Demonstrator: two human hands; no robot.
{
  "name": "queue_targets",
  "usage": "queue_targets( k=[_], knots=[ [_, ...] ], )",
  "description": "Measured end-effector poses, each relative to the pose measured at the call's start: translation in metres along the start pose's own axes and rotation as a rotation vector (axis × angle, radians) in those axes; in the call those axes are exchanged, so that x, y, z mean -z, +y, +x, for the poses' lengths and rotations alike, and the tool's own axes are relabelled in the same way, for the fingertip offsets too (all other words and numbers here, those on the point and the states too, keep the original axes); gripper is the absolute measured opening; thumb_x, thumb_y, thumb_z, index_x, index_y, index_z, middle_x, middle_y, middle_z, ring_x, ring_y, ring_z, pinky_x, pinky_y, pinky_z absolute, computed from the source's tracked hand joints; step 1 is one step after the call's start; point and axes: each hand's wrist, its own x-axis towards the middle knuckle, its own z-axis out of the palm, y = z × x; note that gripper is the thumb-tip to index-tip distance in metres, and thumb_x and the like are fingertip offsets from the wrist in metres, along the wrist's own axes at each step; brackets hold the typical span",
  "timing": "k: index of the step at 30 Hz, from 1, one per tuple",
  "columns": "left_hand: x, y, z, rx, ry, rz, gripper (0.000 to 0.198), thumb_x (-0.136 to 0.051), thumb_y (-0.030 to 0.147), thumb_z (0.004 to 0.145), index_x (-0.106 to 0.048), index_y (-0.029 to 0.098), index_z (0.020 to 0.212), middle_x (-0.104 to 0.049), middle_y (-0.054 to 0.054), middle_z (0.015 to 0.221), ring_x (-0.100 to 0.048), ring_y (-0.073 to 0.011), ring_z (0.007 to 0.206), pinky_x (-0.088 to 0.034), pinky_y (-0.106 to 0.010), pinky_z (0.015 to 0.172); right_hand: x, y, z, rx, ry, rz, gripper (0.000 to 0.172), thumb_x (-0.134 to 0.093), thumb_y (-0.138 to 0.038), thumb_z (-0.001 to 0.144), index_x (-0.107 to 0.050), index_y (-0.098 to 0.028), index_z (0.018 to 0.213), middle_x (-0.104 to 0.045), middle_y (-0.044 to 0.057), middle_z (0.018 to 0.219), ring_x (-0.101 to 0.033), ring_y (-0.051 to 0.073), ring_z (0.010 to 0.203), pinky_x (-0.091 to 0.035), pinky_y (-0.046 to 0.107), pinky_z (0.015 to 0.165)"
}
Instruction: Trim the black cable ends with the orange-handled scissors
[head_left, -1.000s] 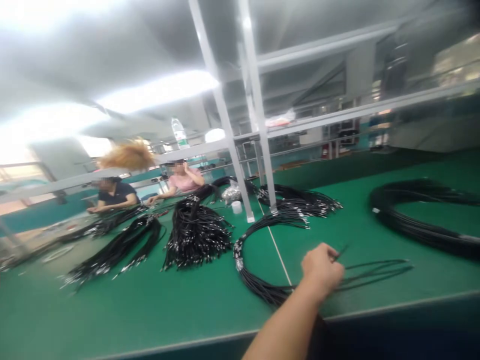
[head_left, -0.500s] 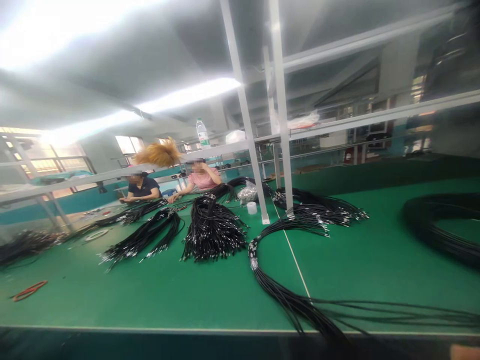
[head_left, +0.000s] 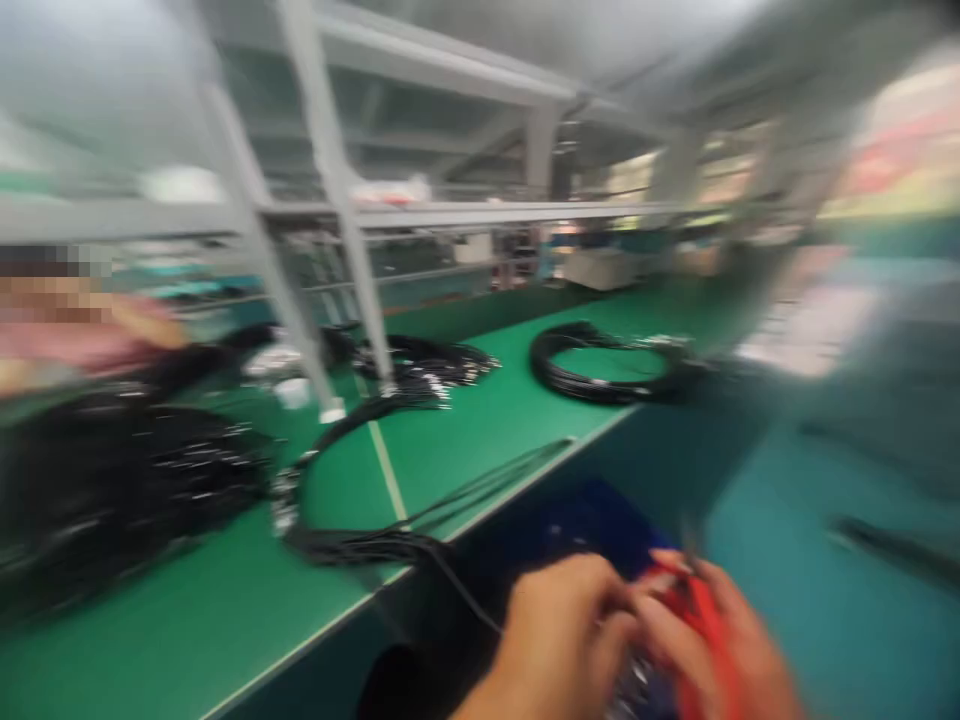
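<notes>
At the lower right, beyond the bench edge, my two hands meet. My right hand [head_left: 742, 640] is closed around red-handled scissors [head_left: 705, 620], whose metal tips point up and are smeared by motion. Close against it, my left hand [head_left: 559, 625] has its fingers curled together near the scissors; what they pinch is hidden. A thin black cable [head_left: 465, 590] runs from the cable bundle [head_left: 360, 546] on the bench down to my left hand. Below the hands, small shiny metal pieces [head_left: 637, 685] show beside a dark blue surface [head_left: 600, 515].
The green bench [head_left: 450, 450] holds a large heap of black cables [head_left: 135, 480], a coiled cable bundle [head_left: 585, 385] and a white cup [head_left: 292, 393]. Upright shelf posts [head_left: 349, 230] rise from it. A co-worker's pink sleeve [head_left: 127, 335] shows at far left.
The view has swung right and down, with blur. Both hands and the red-handled scissors now show; before, only a sliver of a hand was visible at the lower right corner.
</notes>
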Motion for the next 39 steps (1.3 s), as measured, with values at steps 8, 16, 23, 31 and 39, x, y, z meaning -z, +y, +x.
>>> queue_targets(
  k=[8,16,23,31,39],
  knots=[
    [0.009,0.005,0.014,0.049,-0.07,-0.162,0.012,-0.058,0.02,0.076,-0.055,0.017,0.064,-0.057,0.002,0.062,-0.05,-0.0129,0.059,-0.036,-0.02,0.056,-0.014,-0.021,0.006,-0.036,0.096,0.187,0.04,-0.08,-0.028,0.056,-0.057,-0.021,0.088,-0.062,-0.003,0.061,-0.051,0.01,0.045,-0.039,0.019,0.04],
    [0.004,-0.001,0.016,0.125,-0.106,-0.255,0.011,-0.061,0.017,0.072,-0.057,0.016,0.063,-0.053,0.003,0.059,-0.043,-0.0113,0.057,-0.034,-0.02,0.055,-0.012,-0.024,0.007,-0.045,0.108,0.265,0.037,-0.079,-0.027,0.061,-0.057,-0.022,0.09,-0.065,-0.002,0.069,-0.054,0.01,0.054,-0.043,0.022,0.055],
    [0.009,0.0,0.016,0.191,-0.134,-0.363,0.013,-0.063,0.022,0.073,-0.059,0.015,0.064,-0.045,0.005,0.054,-0.036,-0.0089,0.052,-0.03,-0.019,0.052,-0.007,-0.029,0.011,-0.024,0.113,0.343,0.027,-0.068,-0.024,0.073,-0.053,-0.024,0.094,-0.059,-0.004,0.069,-0.051,0.011,0.056,-0.041,0.024,0.056],
    [0.007,-0.002,0.017,0.173,-0.122,-0.439,0.018,-0.066,0.022,0.071,-0.056,0.014,0.059,-0.048,0.004,0.055,-0.037,-0.0092,0.053,-0.03,-0.019,0.052,-0.013,-0.02,0.003,-0.092,0.116,0.357,0.036,-0.075,-0.025,0.065,-0.053,-0.024,0.094,-0.064,-0.002,0.073,-0.056,0.012,0.055,-0.043,0.024,0.053],
    [0.004,-0.004,0.013,0.2,-0.067,-0.491,0.012,-0.065,0.021,0.069,-0.06,0.014,0.059,-0.061,0.0,0.058,-0.049,-0.0121,0.056,-0.035,-0.021,0.055,-0.008,-0.018,0.004,-0.125,0.116,0.336,0.042,-0.079,-0.024,0.06,-0.055,-0.023,0.095,-0.065,-0.001,0.071,-0.059,0.014,0.054,-0.047,0.025,0.051]
  ],
)
